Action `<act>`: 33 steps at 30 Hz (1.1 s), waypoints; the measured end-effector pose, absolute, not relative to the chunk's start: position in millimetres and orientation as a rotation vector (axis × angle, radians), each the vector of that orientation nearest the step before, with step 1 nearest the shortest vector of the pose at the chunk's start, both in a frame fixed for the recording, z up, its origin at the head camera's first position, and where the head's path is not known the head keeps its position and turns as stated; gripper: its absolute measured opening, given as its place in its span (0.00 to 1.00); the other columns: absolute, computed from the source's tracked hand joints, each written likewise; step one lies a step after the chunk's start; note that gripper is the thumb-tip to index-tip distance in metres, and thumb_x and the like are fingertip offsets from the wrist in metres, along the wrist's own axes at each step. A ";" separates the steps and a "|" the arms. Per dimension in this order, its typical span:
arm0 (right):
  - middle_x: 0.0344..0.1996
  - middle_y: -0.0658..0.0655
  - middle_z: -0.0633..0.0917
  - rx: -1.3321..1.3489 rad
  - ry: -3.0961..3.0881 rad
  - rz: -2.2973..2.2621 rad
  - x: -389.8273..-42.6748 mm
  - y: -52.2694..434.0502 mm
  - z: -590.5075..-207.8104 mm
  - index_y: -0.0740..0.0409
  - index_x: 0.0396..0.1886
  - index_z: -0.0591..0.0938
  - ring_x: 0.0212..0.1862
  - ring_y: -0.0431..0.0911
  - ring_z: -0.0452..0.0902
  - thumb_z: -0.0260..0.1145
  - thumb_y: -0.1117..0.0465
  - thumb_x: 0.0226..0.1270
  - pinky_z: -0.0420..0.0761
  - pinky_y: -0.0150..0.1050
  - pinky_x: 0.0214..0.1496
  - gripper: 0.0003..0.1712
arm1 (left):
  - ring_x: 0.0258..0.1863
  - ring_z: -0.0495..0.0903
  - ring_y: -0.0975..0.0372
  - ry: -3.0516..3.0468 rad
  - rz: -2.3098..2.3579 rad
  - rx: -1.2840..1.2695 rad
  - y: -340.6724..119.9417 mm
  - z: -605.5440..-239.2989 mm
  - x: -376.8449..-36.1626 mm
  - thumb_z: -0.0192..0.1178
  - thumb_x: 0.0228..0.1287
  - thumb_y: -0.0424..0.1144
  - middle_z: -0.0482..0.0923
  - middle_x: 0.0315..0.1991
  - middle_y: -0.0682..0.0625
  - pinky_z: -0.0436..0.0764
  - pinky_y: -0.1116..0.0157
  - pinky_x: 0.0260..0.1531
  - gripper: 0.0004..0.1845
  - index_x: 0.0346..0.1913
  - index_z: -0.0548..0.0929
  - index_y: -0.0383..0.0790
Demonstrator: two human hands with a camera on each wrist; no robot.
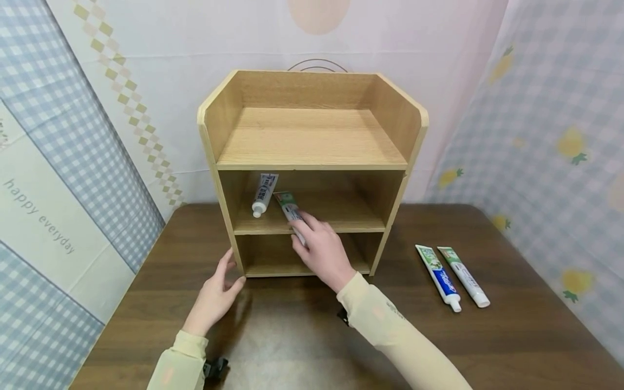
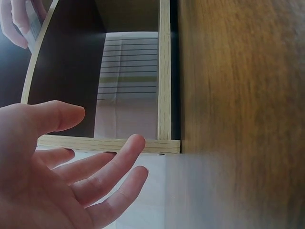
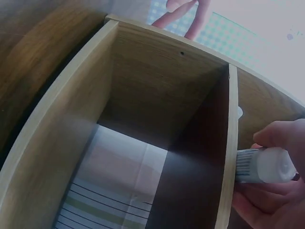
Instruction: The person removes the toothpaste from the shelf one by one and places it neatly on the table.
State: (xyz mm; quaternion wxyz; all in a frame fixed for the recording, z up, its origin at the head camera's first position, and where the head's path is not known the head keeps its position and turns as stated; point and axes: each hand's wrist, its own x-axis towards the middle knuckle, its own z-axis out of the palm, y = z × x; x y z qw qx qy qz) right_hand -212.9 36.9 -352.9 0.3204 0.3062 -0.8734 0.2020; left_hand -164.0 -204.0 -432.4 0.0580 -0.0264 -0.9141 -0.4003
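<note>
A small wooden shelf unit [image 1: 312, 135] stands on the table. My right hand [image 1: 324, 252] grips a green and white toothpaste tube [image 1: 286, 203] by its cap end, over the front edge of the middle shelf. In the right wrist view the white cap [image 3: 275, 165] shows between thumb and fingers. Left of it, another white toothpaste tube [image 1: 265, 188] with dark print lies on the same shelf, cap toward the front. Beside the unit's lower left corner is my left hand [image 1: 214, 295], fingers spread at the side panel. The left wrist view shows its thumb [image 2: 59, 116] near the front edge.
To the right of the unit, a blue, green and white toothpaste tube [image 1: 439, 277] and a green and white one [image 1: 465, 277] lie side by side on the brown table [image 1: 292, 330]. Patterned cloth [image 1: 526, 135] hangs behind and at both sides.
</note>
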 end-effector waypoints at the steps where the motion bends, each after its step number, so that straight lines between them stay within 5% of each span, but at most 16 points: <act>1: 0.54 0.60 0.83 0.803 -2.277 0.539 -212.7 37.8 -354.0 0.53 0.50 0.82 0.47 0.53 0.85 0.65 0.63 0.64 0.81 0.47 0.51 0.14 | 0.42 0.86 0.51 -2.769 -1.214 -0.080 -203.8 -432.5 -164.1 0.56 0.69 0.38 0.69 0.66 0.33 0.79 0.48 0.48 0.39 0.77 0.49 0.47; 9: 0.52 0.59 0.85 0.792 -2.153 0.587 -208.8 43.9 -356.5 0.54 0.46 0.85 0.45 0.52 0.86 0.66 0.67 0.59 0.84 0.46 0.43 0.14 | 0.45 0.85 0.49 -2.770 -1.221 -0.073 -203.5 -431.6 -167.4 0.55 0.69 0.39 0.69 0.67 0.33 0.78 0.47 0.50 0.38 0.77 0.48 0.49; 33: 0.49 0.60 0.87 0.706 -1.911 0.752 -173.6 98.9 -343.5 0.58 0.40 0.87 0.47 0.54 0.86 0.71 0.71 0.54 0.83 0.46 0.47 0.12 | 0.38 0.86 0.56 -2.743 -1.194 -0.098 -207.6 -435.9 -165.3 0.57 0.69 0.37 0.72 0.64 0.33 0.80 0.50 0.43 0.37 0.76 0.51 0.46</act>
